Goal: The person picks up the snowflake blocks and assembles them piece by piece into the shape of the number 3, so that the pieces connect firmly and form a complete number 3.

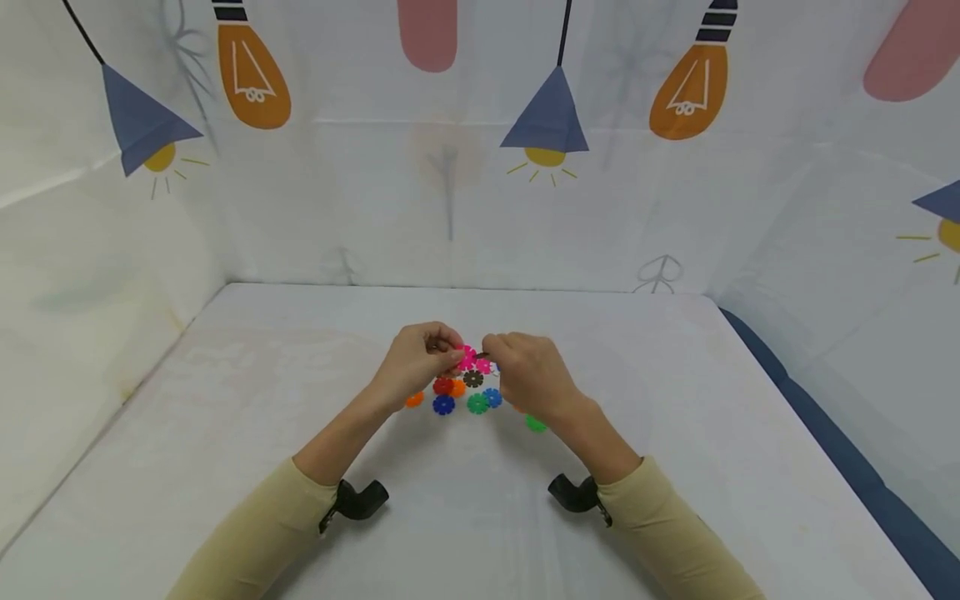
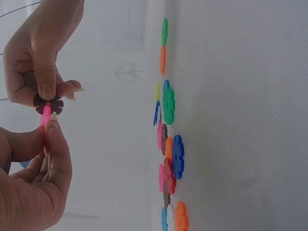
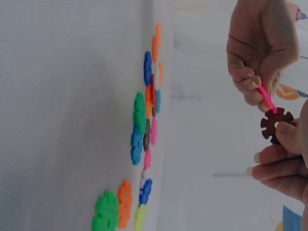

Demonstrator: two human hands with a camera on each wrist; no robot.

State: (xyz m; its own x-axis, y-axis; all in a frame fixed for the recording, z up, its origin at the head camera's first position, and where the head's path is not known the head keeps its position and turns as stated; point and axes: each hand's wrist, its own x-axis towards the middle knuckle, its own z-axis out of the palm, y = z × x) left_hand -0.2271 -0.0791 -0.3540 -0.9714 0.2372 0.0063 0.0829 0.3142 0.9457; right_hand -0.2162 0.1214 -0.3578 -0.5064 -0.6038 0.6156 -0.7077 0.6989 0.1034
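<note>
My left hand [image 1: 422, 360] pinches a pink notched interlocking disc [image 3: 267, 99] between thumb and fingers. A dark brown interlocking disc [image 3: 268, 126] of the same kind is pinched in my right hand [image 1: 534, 375]. Both hands are raised above the table, close together. The two discs meet edge to edge and stand crosswise to each other; the right wrist view shows the pink one at a notch of the brown one. How deep it sits in the notch I cannot tell.
Several loose discs lie on the white table [image 1: 450, 517] below the hands, among them a dark blue disc [image 1: 443, 405], a green disc [image 1: 477, 404], a red disc [image 1: 443, 386] and an orange disc [image 1: 414, 400]. A patterned white curtain [image 1: 360, 208] hangs behind.
</note>
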